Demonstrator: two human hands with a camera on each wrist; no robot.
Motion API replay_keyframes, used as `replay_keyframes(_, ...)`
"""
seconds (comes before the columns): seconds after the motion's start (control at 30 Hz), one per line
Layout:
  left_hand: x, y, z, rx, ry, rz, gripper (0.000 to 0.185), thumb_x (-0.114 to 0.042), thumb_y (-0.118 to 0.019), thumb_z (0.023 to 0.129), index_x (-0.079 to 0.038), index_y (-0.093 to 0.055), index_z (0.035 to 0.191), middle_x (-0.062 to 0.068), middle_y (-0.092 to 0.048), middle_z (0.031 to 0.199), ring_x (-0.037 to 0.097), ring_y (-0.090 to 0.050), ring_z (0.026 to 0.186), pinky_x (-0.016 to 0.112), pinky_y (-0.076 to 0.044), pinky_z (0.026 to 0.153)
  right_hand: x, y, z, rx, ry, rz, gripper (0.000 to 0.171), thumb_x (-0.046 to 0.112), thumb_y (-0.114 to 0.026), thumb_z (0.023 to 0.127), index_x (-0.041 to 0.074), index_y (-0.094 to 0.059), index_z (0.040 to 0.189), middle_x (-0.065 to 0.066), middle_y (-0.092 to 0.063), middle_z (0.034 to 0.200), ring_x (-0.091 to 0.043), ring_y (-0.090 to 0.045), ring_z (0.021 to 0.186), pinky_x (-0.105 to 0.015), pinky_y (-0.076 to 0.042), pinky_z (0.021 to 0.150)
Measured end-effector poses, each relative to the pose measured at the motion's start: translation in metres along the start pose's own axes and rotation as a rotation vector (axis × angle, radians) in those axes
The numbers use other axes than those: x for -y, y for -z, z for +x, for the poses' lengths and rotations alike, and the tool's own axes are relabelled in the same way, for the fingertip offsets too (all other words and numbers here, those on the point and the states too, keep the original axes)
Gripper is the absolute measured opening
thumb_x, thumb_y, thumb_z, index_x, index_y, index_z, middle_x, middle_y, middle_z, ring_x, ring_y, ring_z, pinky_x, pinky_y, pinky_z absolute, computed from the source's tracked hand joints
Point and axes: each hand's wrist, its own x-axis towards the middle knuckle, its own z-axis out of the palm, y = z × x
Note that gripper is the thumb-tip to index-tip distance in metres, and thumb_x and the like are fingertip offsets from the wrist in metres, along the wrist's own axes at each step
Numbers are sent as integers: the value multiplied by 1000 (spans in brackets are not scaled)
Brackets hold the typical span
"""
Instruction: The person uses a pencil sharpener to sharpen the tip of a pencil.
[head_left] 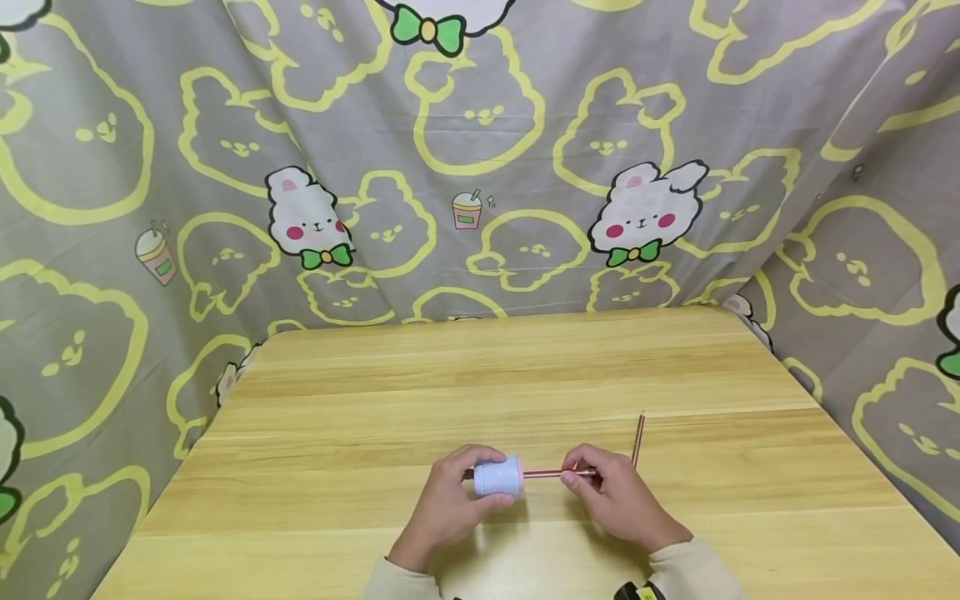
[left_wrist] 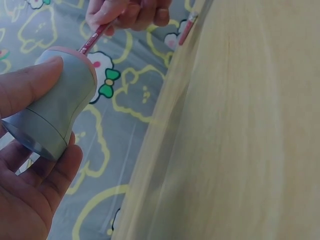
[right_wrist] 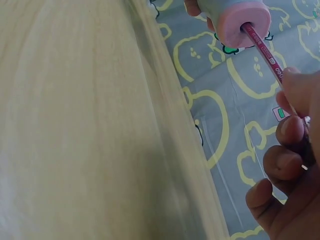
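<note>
My left hand (head_left: pixel 452 497) grips a light blue pencil sharpener (head_left: pixel 497 477) from the side, thumb and fingers around its body. Its pink end (right_wrist: pixel 246 24) has a round hole and faces my right hand (head_left: pixel 617 497). A dark red pencil (head_left: pixel 542 474) has one end in that hole; the inserted tip is hidden. Thumb and fingers of my right hand pinch the pencil near its other end. In the left wrist view the sharpener (left_wrist: pixel 60 100) is tilted, held above the table. Beyond my right hand, a second red pencil (head_left: pixel 639 437) lies on the table.
The wooden table (head_left: pixel 337 400) spreads around both hands, its far edge close to a grey curtain (head_left: pixel 465 267) with yellow and white cartoon figures. More curtain hangs at the left and right sides.
</note>
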Motion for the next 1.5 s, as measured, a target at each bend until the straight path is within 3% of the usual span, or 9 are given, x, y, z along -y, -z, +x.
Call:
replay_keyframes(0.2,0,1,0,-1,-4,-1,40,-15,-85,74,-12,-66,109,5,-65,112,19,-60,91,32,-55,77,0,-1,0,-1,38,-31,12,0,-65,90,11,-64,85,14,-48,66,4,-38,57,-18,-38,44)
replay_keyframes(0.73,0,0,0,25,10,4,41,-13,-85,73,-13,-66,110,3,-65,114,18,-60,95,31,-54,79,-1,3,0,48,66,-133,18,0,-61,92,15,-64,81,23,-35,64,7,-32,55,-16,-33,45)
replay_keyframes(0.93,-1,0,-1,33,4,15,41,-13,-84,73,-14,-66,110,2,-65,114,18,-61,95,31,-54,80,0,4,0,61,36,-94,20,2,-60,94,15,-63,78,21,-36,62,7,-30,53,-14,-30,43)
replay_keyframes(1.2,0,2,0,25,-12,28,42,-13,-84,73,-12,-65,111,3,-65,116,21,-61,97,31,-54,80,1,3,0,49,22,-31,15,1,-60,94,13,-61,86,21,-37,63,7,-30,53,-13,-29,42)
replay_keyframes(1.5,1,1,0,14,-7,10,41,-12,-85,73,-14,-66,109,2,-65,114,19,-61,96,32,-55,79,-2,1,0,13,47,-134,26,-2,-58,94,14,-63,73,23,-32,60,7,-29,53,-16,-33,45)
